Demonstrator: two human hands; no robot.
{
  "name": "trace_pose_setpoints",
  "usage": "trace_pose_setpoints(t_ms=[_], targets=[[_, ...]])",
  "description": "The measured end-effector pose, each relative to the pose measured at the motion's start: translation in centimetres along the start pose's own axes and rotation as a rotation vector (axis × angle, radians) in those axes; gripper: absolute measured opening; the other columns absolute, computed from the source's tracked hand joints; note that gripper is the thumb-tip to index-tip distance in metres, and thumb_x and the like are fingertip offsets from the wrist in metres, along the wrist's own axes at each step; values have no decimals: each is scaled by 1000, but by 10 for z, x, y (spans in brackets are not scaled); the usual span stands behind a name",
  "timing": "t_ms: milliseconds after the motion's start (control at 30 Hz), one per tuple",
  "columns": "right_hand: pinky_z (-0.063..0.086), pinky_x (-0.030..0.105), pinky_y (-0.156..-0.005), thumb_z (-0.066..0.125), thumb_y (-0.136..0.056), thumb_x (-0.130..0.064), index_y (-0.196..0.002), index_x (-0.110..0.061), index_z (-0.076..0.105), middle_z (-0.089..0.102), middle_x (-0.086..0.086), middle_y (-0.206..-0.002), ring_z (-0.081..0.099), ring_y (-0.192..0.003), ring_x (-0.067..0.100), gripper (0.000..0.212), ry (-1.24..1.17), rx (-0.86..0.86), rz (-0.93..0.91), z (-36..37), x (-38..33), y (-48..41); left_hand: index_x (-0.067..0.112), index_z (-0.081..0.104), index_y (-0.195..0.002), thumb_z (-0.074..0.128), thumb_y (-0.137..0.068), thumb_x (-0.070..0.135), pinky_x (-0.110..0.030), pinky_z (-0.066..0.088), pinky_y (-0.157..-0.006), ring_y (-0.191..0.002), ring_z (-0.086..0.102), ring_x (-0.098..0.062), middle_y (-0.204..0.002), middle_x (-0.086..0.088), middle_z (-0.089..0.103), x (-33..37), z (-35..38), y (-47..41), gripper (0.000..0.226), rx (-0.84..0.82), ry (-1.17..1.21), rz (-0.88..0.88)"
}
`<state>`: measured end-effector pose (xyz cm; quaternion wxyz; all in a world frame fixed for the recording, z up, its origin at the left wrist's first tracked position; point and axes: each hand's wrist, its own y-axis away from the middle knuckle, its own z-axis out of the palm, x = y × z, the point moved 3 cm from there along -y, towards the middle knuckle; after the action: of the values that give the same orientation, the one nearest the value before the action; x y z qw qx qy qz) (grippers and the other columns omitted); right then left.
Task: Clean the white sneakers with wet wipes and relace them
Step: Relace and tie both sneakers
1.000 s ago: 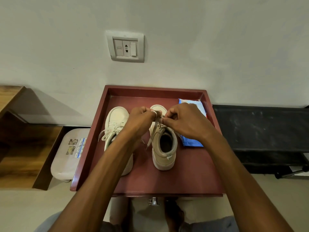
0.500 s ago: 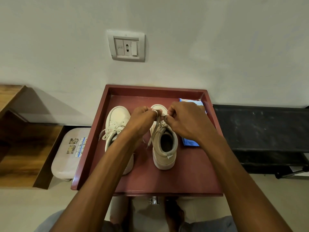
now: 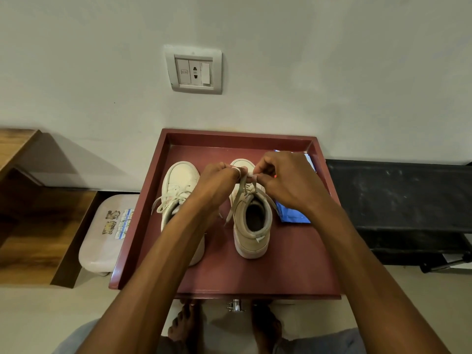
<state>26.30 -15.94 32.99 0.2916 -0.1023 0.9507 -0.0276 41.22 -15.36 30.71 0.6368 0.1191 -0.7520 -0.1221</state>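
A: Where do things sit?
B: We note left sneaker [image 3: 178,182] and right sneaker [image 3: 251,233] side by side on the red bench [image 3: 286,274], toes toward the wall.
A: And the grips?
B: Left grip [image 3: 219,182] and right grip [image 3: 288,180] each pinch the lace [image 3: 240,187] above the right sneaker. The blue wipes pack [image 3: 293,215] lies just right of it.

Both hands work over the right-side sneaker [image 3: 251,226] on the red tray [image 3: 281,272]. Left hand [image 3: 219,182] and right hand [image 3: 286,185] each pinch the lace [image 3: 236,198] above the tongue, fingertips nearly touching. One lace end hangs down the shoe's left side. Second sneaker [image 3: 178,190] sits just beside, laced, partly under the left forearm. Blue pack [image 3: 293,215] lies by the tray's right wall
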Motion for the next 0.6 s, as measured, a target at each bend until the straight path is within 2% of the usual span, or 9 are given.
trace_pose_setpoints(t_ms=[67,133,233,300,367,433,600], targets=[[53,32,-73,68,-84,-18,-81,-21,71,69,-9,-75,62,-74,8,6,75,0,28,-2,5,0,-4,68,-74,64,-95,16,-28,43,-73,-73,60,-19,-76,-11,70,-4,-2,-2,29,83,-127,27],[53,32,-74,65,-83,-16,-77,-22,71,69,-8,-75,63,-75,10,11,172,-20,73,-4,14,1,-8,68,-80,63,-92,17,-32,44,-67,-70,59,-25,-75,-19,70,-10,-7,-5,29,191,-330,41],[53,34,-78,63,-84,-16,-72,-24,71,69,-7,-75,61,-73,12,17,281,-66,145,-9,30,3,-2,65,-76,60,-88,18,-35,49,-63,-72,67,-35,-69,-16,68,-12,-12,-5,23,275,-664,78],[49,30,-72,62,-85,-18,-76,-25,72,69,-8,-80,59,-75,11,16,320,-81,183,-10,38,5,4,56,-78,59,-87,19,-35,45,-65,-74,61,-35,-72,-9,60,-11,-10,-2,18,288,-811,107],[45,27,-66,62,-86,-20,-79,-26,73,69,-8,-84,60,-78,12,14,343,-74,204,-8,43,7,11,47,-85,58,-88,19,-36,40,-67,-74,51,-32,-78,-9,52,-11,-6,1,15,291,-890,128],[44,26,-66,64,-87,-24,-80,-27,73,70,-8,-83,62,-79,14,12,349,-70,224,-6,46,8,12,42,-89,58,-89,20,-36,38,-66,-74,48,-30,-80,-9,51,-12,-5,2,18,290,-925,154],[43,24,-61,69,-86,-30,-75,-23,74,70,-7,-77,62,-73,12,14,303,-100,274,-3,56,7,12,45,-89,56,-91,20,-36,37,-67,-74,46,-30,-80,-8,50,-17,-13,-2,14,297,-927,150]])
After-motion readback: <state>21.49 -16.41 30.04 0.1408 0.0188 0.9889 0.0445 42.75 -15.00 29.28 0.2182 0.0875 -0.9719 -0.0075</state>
